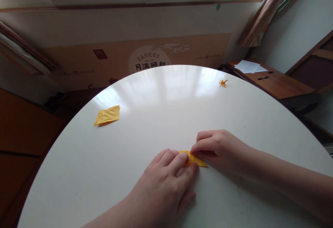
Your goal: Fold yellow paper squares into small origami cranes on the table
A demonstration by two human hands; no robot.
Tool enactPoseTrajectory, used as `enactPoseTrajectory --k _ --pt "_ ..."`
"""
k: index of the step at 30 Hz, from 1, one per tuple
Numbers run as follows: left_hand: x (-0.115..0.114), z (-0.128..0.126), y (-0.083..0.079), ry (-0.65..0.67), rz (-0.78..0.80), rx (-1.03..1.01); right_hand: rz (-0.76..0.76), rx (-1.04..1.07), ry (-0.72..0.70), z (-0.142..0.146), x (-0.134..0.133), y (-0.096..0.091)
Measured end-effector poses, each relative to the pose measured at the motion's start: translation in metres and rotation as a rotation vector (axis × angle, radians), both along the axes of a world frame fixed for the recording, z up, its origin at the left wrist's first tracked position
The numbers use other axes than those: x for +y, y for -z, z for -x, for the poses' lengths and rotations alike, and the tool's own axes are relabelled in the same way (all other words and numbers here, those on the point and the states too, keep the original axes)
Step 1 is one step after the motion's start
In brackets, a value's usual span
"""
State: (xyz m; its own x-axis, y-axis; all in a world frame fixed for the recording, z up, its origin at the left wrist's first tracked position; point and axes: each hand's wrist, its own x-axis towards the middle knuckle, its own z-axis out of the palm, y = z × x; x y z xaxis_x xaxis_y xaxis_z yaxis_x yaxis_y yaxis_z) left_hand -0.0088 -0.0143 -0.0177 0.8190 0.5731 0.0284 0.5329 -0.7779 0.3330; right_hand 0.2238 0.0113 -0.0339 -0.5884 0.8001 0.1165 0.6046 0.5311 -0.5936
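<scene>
A small piece of folded yellow paper (198, 161) lies flat on the white round table (161, 117), partly covered by my fingers. Across its left part rests my left hand (166, 179), the fingers bent and pressing the paper down. From the right, my right hand (218, 148) pinches the paper's upper edge between thumb and curled fingers. The exact grip of the right fingertips is partly hidden. Farther off to the left is a creased yellow paper sheet (107, 115), out of both hands' reach of contact. A tiny folded paper crane (223, 82) stands near the far right rim.
Beyond the table's curved far edge, a printed cardboard panel (104, 63) leans along the wall under the windows. At the right stands a brown wooden desk (283, 82) bearing white papers (249, 66) and a dark pen-like item (263, 78). Curtains hang on both sides.
</scene>
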Motion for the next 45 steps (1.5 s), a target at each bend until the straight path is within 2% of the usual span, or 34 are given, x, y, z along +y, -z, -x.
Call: enactPoseTrajectory --k 3,8,13,16,25,30,39,45 --pt "0.0 -0.001 -0.002 -0.011 0.003 -0.001 0.012 0.039 0.02 0.0 0.002 0.002" --pt "-0.001 0.0 -0.004 -0.01 -0.016 0.017 0.039 0.104 -0.029 -0.007 0.006 -0.003" --pt "-0.004 0.002 0.008 0.008 -0.098 0.007 0.027 0.009 -0.121 -0.009 0.004 -0.009" --pt "-0.005 0.003 0.012 0.014 -0.121 0.004 -0.006 -0.021 -0.129 -0.007 0.003 -0.008" --pt "0.001 0.002 -0.004 0.043 -0.035 0.048 -0.039 -0.086 -0.135 -0.003 0.001 -0.009" --pt "0.0 0.002 -0.003 0.026 -0.011 0.071 -0.08 -0.192 -0.161 -0.004 -0.002 -0.017" --pt "-0.002 0.002 -0.002 0.022 -0.069 0.041 -0.136 -0.301 -0.206 -0.011 -0.008 -0.029" --pt "-0.003 0.004 -0.003 0.024 -0.077 0.055 -0.114 -0.35 -0.215 -0.014 -0.013 -0.034"
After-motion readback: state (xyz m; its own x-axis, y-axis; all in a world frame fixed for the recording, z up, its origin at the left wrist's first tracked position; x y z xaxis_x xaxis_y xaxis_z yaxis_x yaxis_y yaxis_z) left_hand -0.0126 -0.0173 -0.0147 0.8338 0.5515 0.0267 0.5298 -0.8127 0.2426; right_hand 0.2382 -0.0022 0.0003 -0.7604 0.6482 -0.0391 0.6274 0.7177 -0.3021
